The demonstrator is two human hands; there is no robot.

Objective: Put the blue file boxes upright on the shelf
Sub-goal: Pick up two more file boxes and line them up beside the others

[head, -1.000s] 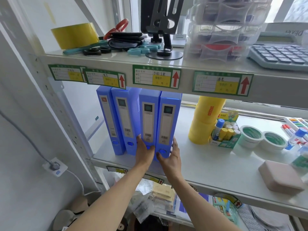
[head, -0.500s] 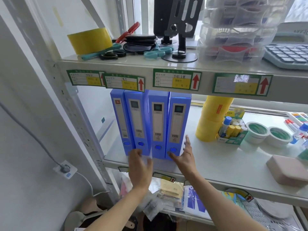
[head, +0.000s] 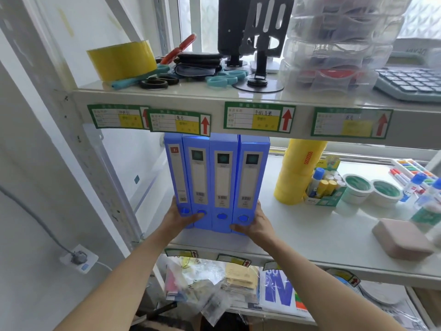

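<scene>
Several blue file boxes [head: 217, 180] stand upright side by side, spines facing me, at the left end of the middle shelf [head: 310, 237]. My left hand [head: 179, 217] presses against the left side of the row at its base, thumb across the fronts of the two left boxes. On the other side, my right hand [head: 256, 223] cups the bottom right corner of the rightmost box. Together both hands clamp the row.
A stack of yellow tape rolls [head: 296, 173] stands just right of the boxes, then a glue-stick box [head: 322, 187], two white tape rolls [head: 372, 191] and a pink block [head: 401, 240]. The upper shelf [head: 191, 96] sits close above the box tops. The shelf upright [head: 95, 163] is at left.
Both hands were off the boxes half a second ago; now they grip the row from left and right at its base. The boxes stand straighter and tighter together.
</scene>
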